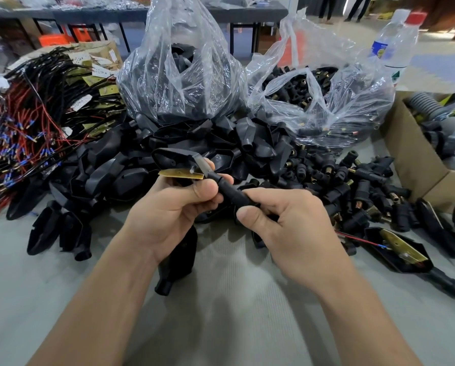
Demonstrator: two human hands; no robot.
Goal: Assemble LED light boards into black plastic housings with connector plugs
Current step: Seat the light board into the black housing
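Housing [172, 157] and board [181, 174], light and stiff, sit pinched in left hand [173, 204]; right hand [281, 220] at 4 o'clock grips plug [234, 194]. Hold board by edges.

A pale grey table surface [221, 299] carries a heap of loose black plastic housings [131, 165] at its middle, with two clear plastic bags [178, 83] of black parts standing behind it. Red and black wire bundles with gold LED boards [36, 112] spread at the left. Black connector plugs with brass ends [353, 180] scatter at the right, beside an open brown cardboard box [416, 154]. One assembled black housing holding a gold board [398, 249] lies near the right edge.
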